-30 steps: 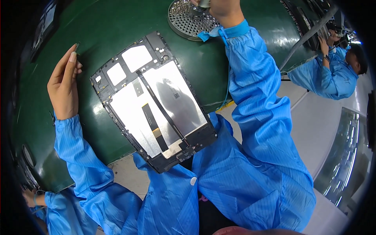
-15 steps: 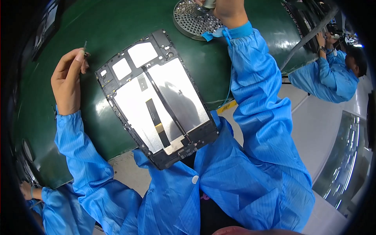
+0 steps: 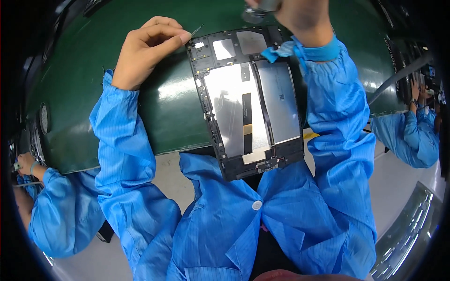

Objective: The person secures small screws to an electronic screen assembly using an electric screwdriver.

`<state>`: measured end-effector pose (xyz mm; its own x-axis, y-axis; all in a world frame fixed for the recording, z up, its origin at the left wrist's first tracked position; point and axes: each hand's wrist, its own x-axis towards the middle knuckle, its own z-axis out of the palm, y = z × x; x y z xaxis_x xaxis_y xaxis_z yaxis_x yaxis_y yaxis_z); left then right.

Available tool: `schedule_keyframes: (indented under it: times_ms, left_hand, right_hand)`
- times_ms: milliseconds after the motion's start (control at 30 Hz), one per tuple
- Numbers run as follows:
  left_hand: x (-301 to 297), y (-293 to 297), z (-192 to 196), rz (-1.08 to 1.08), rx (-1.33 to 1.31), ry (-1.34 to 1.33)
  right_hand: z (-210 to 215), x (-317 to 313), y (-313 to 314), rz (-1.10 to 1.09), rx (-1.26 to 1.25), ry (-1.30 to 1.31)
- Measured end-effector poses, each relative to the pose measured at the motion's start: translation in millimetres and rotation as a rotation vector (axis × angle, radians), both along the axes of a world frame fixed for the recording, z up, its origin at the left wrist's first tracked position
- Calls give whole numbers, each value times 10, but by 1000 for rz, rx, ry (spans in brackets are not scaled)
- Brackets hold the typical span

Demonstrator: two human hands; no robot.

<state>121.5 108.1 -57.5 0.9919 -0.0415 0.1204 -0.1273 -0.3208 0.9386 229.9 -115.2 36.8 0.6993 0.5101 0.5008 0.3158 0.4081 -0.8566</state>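
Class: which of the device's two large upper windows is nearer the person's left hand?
The left, brighter window: it lies between the left hand and the duller right window.

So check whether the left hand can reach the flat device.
Likely yes: the left hand is at the upper-left corner of the flat device, nothing visibly between, though it pinches a thin part.

Your right hand [image 3: 304, 21] is motion-blurred, its fingers running off the top edge; the grey cylinder [image 3: 254, 15] in them is smeared, kind unclear. Left hand [image 3: 143, 52]: fingertips hide one end of a thin strip [image 3: 196, 31], too small to ID. Below your right fingers, blue wrist strap [image 3: 280, 51] covers some device frame [image 3: 228, 169] edge.
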Motion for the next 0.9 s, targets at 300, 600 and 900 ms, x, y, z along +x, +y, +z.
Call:
schedule_keyframes:
  times_ms: [300, 600, 900]
  left_hand:
    - [97, 65, -26, -59, -44, 8]
    - [135, 109, -44, -78, -12, 44]
    - [155, 32, -74, -107, 63, -22]
  right_hand:
    - [-51, -75, 404, 135, 100, -71]
    - [-73, -70, 415, 129, 24, 20]
    - [-108, -78, 431, 134, 46, -21]
